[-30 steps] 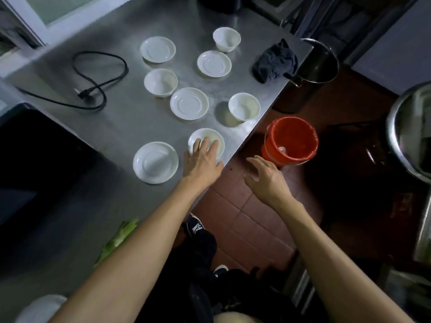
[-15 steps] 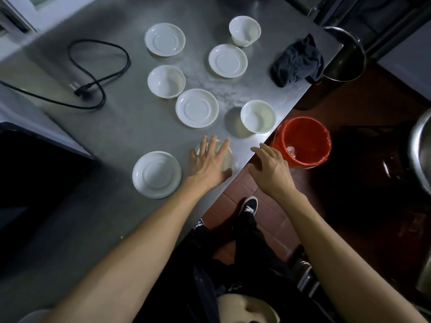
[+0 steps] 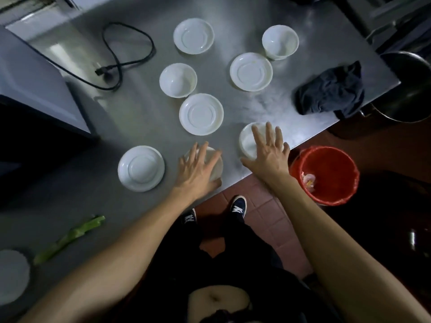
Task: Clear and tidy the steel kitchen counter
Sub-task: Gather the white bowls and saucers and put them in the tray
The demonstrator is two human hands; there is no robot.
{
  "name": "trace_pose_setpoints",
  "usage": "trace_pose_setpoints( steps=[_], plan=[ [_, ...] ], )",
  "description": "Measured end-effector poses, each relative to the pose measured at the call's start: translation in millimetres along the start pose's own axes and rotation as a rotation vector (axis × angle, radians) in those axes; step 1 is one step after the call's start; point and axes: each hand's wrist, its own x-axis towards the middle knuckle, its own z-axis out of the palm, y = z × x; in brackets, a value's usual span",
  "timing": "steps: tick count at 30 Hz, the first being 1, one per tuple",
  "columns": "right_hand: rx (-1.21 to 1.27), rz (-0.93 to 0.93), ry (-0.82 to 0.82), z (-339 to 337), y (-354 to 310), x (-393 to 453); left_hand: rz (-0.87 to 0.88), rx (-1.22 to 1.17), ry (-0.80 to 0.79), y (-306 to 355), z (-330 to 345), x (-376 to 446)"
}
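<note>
On the steel counter (image 3: 256, 108) stand several white saucers and bowls. My left hand (image 3: 198, 170) lies with spread fingers on top of the nearest white bowl (image 3: 216, 165), the thumb at its near rim. Spread flat, my right hand (image 3: 268, 152) covers a second white bowl (image 3: 247, 141) close to the counter's right edge. Saucers sit at the near left (image 3: 140, 168), in the middle (image 3: 201, 114) and further back (image 3: 251, 71). Two more bowls (image 3: 178, 80) (image 3: 279, 41) stand behind. A dark cloth (image 3: 331, 92) lies crumpled at the right corner.
A black power cable (image 3: 121, 57) loops at the back left beside a grey appliance (image 3: 30, 78). A red bucket (image 3: 326, 173) and a steel pot (image 3: 408, 89) stand on the floor beyond the right edge. A green stalk (image 3: 70, 236) and a white plate (image 3: 11, 276) lie near left.
My right hand has moved from beyond the counter's edge onto the bowl near that edge. My left hand stays on the nearest bowl. The view has shifted closer.
</note>
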Motion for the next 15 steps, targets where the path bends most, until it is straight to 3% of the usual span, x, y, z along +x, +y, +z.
trace_pose_setpoints(
  steps=[15],
  plan=[
    [-0.023,-0.250,-0.036,8.0,-0.3,34.8,-0.256,-0.108,0.081,19.1,0.2,-17.5]
  ],
)
